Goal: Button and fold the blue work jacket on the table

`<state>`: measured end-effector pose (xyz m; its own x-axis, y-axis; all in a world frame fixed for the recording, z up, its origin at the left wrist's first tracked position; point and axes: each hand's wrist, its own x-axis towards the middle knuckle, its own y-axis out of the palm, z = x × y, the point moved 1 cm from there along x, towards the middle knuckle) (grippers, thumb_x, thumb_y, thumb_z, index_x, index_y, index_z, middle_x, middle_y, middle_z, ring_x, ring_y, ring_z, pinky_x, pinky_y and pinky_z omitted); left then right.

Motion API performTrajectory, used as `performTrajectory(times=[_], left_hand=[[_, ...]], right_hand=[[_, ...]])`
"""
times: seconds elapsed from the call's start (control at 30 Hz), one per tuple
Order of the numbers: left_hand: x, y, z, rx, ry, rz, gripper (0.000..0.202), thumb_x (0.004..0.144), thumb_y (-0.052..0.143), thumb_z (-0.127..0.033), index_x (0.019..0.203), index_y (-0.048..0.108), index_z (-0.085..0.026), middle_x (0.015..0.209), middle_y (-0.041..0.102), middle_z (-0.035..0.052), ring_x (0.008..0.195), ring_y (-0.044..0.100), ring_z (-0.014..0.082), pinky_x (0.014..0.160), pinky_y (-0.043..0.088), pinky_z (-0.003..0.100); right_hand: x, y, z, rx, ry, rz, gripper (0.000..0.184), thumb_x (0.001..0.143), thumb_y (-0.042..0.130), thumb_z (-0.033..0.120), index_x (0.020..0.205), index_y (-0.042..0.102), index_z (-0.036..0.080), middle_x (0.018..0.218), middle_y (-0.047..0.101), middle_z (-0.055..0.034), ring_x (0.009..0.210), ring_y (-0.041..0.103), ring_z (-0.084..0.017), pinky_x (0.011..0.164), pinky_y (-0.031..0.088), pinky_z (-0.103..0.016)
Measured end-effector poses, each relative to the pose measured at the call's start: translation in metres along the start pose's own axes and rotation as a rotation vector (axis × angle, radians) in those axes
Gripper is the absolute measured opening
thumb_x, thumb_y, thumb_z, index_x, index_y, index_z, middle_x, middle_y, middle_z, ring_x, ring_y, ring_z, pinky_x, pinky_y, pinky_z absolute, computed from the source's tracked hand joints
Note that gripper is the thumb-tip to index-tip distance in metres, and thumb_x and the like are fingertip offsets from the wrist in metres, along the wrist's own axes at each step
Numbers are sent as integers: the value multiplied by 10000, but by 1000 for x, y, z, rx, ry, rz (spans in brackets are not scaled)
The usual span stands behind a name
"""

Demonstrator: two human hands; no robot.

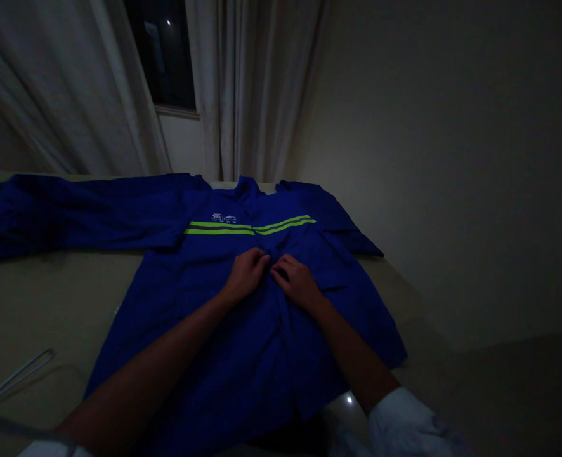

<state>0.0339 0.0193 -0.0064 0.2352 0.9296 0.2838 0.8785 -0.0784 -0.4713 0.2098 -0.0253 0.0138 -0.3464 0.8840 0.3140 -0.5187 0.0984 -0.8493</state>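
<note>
A blue work jacket lies spread face up, its collar pointing away from me. Yellow-green stripes cross its chest, with a small white logo above them. Both of my hands meet at the front opening, a little below the stripes. My left hand pinches the jacket's front edge with fingers curled. Close beside it, my right hand has thumb and fingertips together on the same edge. Any button between the fingertips is too dark and small to make out. Below my hands the front edges hang loosely apart.
The jacket rests on a pale table. At the left front lies a bent metal wire loop, perhaps part of a hanger. Pale curtains and a dark window stand behind; a plain wall rises at the right.
</note>
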Motion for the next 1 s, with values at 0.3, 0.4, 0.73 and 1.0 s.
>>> performTrajectory(times=[0.3,0.4,0.73,1.0], left_hand=[[-4,5,-5,-163,63,-56,269,968,596,-432,902,721,-204,815,753,12,728,674,181,674,461,287],[-3,5,-2,-207,47,-41,270,965,598,-435,913,724,-201,845,763,22,766,692,189,696,484,287],[-14,-6,5,-89,2,43,331,1039,405,-322,1308,546,-188,1062,759,97,959,713,238,878,530,383],[-69,-11,-42,253,255,542,226,999,516,-277,848,680,-235,914,687,69,867,648,232,771,451,346]], right_hand=[[2,5,-11,168,19,-106,93,927,752,168,855,697,192,892,644,-20,820,637,-162,769,491,-285],[2,4,-9,213,68,-90,131,899,784,210,820,681,192,841,618,0,730,603,-139,697,469,-268],[-13,-35,0,17,185,-68,200,824,727,144,962,596,205,905,640,-17,804,609,-184,743,478,-303],[-124,-32,69,91,137,15,234,922,769,284,1122,652,251,1086,691,-74,1013,679,-246,876,563,-365]])
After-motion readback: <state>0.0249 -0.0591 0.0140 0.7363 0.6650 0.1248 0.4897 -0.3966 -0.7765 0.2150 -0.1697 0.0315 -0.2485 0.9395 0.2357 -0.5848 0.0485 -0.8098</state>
